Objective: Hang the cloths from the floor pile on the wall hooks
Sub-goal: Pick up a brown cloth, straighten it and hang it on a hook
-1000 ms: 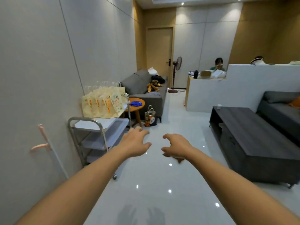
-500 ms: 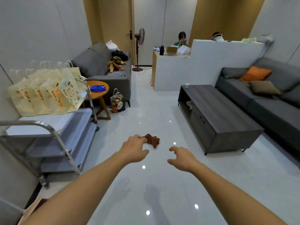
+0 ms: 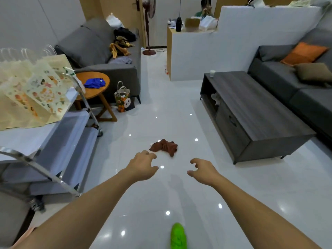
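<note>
on the white tiled floor, about midway between the metal cart at its left edge and the dark low bench on its right, lies a crumpled brown cloth. both arms reach out over the floor. the left hand hangs just short of the cloth, fingers loosely curled and apart, holding nothing. the right hand hovers beside it, farther from the cloth, fingers likewise slack, apart and empty. a bright green cloth lies at the near edge of the floor.
</note>
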`<control>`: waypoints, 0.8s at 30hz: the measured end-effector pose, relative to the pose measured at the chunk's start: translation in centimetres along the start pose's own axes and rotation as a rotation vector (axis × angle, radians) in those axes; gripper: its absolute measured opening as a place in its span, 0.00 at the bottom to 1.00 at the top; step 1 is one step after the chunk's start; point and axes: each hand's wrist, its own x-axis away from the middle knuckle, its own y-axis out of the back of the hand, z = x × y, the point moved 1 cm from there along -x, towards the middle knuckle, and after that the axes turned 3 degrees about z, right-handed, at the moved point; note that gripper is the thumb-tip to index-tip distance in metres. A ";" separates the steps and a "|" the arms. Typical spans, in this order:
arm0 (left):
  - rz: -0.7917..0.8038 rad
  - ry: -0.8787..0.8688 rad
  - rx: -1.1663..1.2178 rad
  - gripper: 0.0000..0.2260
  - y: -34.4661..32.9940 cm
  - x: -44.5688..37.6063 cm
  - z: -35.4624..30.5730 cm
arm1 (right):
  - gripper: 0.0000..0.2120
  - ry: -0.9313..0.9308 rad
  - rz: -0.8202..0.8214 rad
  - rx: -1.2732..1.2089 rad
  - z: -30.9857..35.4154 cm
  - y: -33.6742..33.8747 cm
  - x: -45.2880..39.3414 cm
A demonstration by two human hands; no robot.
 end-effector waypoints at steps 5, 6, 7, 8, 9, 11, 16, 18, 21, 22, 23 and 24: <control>0.068 0.074 0.014 0.25 0.9 -7.2 0.2 | 0.28 -0.051 0.096 -0.019 -1.5 2.3 -8.0; 0.074 0.082 0.023 0.25 1.2 -8.5 0.2 | 0.28 -0.058 0.113 -0.019 -1.7 2.8 -9.4; 0.078 0.088 0.032 0.25 1.5 -9.8 0.2 | 0.28 -0.063 0.129 -0.020 -1.8 3.3 -10.9; 0.083 0.093 0.039 0.25 1.8 -11.1 0.3 | 0.28 -0.067 0.140 -0.020 -1.8 3.8 -12.2; 0.091 0.095 0.044 0.25 2.0 -12.3 0.3 | 0.28 -0.070 0.150 -0.022 -1.7 4.2 -13.5; 0.111 0.098 0.056 0.24 2.4 -14.6 0.5 | 0.28 -0.076 0.168 -0.024 -1.5 4.8 -15.8; 0.170 0.114 0.071 0.24 3.2 -21.2 1.9 | 0.27 -0.106 0.223 -0.039 -0.7 5.8 -21.8; 0.187 0.114 0.076 0.25 3.5 -24.2 2.9 | 0.27 -0.122 0.231 -0.039 -0.3 6.1 -24.4; 0.208 0.115 0.102 0.25 4.3 -29.3 4.6 | 0.26 -0.155 0.239 -0.040 0.7 6.5 -28.8; 0.216 0.119 0.117 0.25 4.6 -31.1 5.2 | 0.26 -0.169 0.247 -0.037 1.1 6.7 -30.4; 0.225 0.126 0.139 0.25 4.9 -33.0 5.9 | 0.26 -0.181 0.255 -0.031 1.5 6.8 -32.1; 0.236 0.136 0.168 0.24 5.2 -34.8 6.6 | 0.26 -0.194 0.263 -0.022 1.9 7.0 -33.8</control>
